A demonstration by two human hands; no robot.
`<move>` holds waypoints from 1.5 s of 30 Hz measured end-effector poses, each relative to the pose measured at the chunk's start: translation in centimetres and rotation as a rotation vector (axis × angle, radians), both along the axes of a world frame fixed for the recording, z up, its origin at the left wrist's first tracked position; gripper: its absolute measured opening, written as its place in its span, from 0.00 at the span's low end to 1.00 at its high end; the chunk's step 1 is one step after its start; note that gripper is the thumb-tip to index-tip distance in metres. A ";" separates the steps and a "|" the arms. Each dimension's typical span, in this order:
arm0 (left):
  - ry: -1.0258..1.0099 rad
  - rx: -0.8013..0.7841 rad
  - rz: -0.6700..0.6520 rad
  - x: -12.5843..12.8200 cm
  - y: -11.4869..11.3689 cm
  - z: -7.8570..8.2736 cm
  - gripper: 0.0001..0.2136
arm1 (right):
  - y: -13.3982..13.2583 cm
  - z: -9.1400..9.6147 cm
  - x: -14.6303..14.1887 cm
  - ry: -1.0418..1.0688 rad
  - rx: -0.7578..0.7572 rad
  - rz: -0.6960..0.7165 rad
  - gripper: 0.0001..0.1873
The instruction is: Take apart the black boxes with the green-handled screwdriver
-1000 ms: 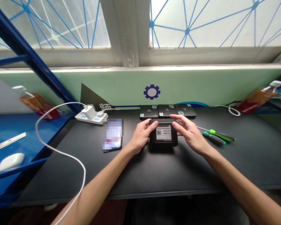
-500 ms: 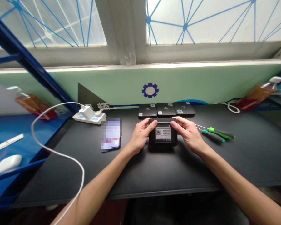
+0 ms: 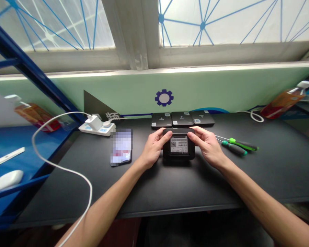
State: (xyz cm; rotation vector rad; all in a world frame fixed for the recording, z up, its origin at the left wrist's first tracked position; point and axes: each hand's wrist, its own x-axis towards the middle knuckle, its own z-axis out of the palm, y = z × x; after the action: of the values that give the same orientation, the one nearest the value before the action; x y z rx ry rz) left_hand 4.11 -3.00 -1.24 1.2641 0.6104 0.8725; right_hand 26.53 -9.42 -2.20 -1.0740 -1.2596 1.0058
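Observation:
A black square device (image 3: 179, 148) with a white label on top lies on the black desk (image 3: 170, 185). My left hand (image 3: 152, 147) grips its left side, fingers curled over the top left corner. My right hand (image 3: 207, 145) grips the right side, fingers over the top right corner. Three flat black devices (image 3: 182, 119) lie in a row just behind it, near the green wall panel.
A phone (image 3: 121, 147) lies left of my left hand. A white power strip (image 3: 96, 127) with a charger and a long white cable (image 3: 56, 164) sits at the back left. Two green-handled screwdrivers (image 3: 237, 145) lie to the right. Bottles stand at far left (image 3: 33, 113) and far right (image 3: 283, 99). A blue shelf holds a white mouse (image 3: 7, 179).
My right hand has closed in from hovering above the device's right edge to gripping it. The left hand keeps its hold. The view has shifted slightly.

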 end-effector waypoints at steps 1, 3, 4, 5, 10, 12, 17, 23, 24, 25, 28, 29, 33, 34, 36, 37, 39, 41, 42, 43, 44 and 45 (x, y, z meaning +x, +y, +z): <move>0.006 -0.001 0.002 0.0 0.0 0.0 0.21 | 0.0 0.0 0.0 -0.005 0.001 0.001 0.19; 0.019 0.001 0.008 -0.1 0.0 0.0 0.21 | 0.0 0.0 0.1 -0.020 0.001 0.002 0.20; 0.025 0.002 0.009 -0.1 0.0 0.1 0.22 | 0.0 -0.1 0.1 -0.029 0.002 0.001 0.21; 0.028 0.004 0.010 -0.1 0.0 0.1 0.22 | 0.0 -0.1 0.1 -0.036 0.003 -0.001 0.21; 0.031 0.001 0.011 -0.1 -0.2 0.4 0.21 | 0.0 -0.1 0.2 -0.036 -0.007 -0.007 0.22; 0.027 -0.002 0.012 0.0 -0.2 0.4 0.21 | 0.0 -0.1 0.2 -0.017 -0.009 0.002 0.21; 0.060 -0.034 0.018 0.0 0.0 0.3 0.24 | 0.1 -0.2 0.1 0.072 -0.021 -0.006 0.21; 0.162 -0.125 -0.235 -0.5 0.2 0.3 0.26 | 0.7 -0.8 0.8 0.238 -0.099 -0.140 0.25; 0.153 -0.146 -0.245 -0.5 0.2 0.2 0.26 | 0.7 -0.8 1.0 0.264 -0.115 -0.134 0.25; 0.140 -0.163 -0.239 -0.4 0.2 0.2 0.26 | 0.8 -0.8 1.2 0.284 -0.136 -0.112 0.25; 0.103 -0.201 -0.195 -0.2 0.1 0.0 0.26 | 0.5 -0.4 1.7 0.299 -0.206 -0.016 0.25; 0.099 -0.211 -0.181 -0.2 0.1 -0.1 0.26 | 0.4 -0.3 1.8 0.289 -0.224 0.009 0.26; 0.107 -0.224 -0.140 -0.2 0.2 -0.1 0.26 | -0.2 0.4 1.9 0.263 -0.244 0.059 0.34; 0.111 -0.224 -0.138 -0.3 0.3 -0.1 0.27 | -0.3 0.5 1.9 0.268 -0.249 0.065 0.34; 0.111 -0.226 -0.146 -0.4 0.3 -0.1 0.27 | -0.4 0.6 1.8 0.277 -0.264 0.079 0.33; 0.109 -0.229 -0.152 -0.4 0.3 -0.1 0.27 | -0.4 0.6 1.8 0.280 -0.270 0.083 0.33; 0.105 -0.231 -0.164 -0.4 0.4 -0.2 0.28 | -0.4 0.5 1.9 0.284 -0.273 0.089 0.32; 0.107 -0.226 -0.170 -0.4 0.4 -0.2 0.28 | -0.4 0.5 1.9 0.286 -0.266 0.092 0.33; 0.110 -0.221 -0.170 -0.4 0.5 -0.3 0.28 | -0.3 0.4 2.0 0.287 -0.264 0.093 0.33; 0.115 -0.216 -0.169 -0.4 0.5 -0.3 0.28 | -0.3 0.4 2.0 0.288 -0.263 0.093 0.33; 0.121 -0.212 -0.167 -0.4 0.5 -0.3 0.29 | -0.3 0.4 2.0 0.288 -0.264 0.093 0.33; 0.129 -0.210 -0.166 -0.4 0.5 -0.2 0.29 | -0.3 0.4 2.1 0.288 -0.264 0.093 0.34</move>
State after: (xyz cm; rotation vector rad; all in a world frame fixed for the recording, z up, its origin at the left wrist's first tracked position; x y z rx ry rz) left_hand 3.70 -2.47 -1.48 1.1669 0.6708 0.5769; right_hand 28.58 -9.74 -1.83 -1.0314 -0.9668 1.3741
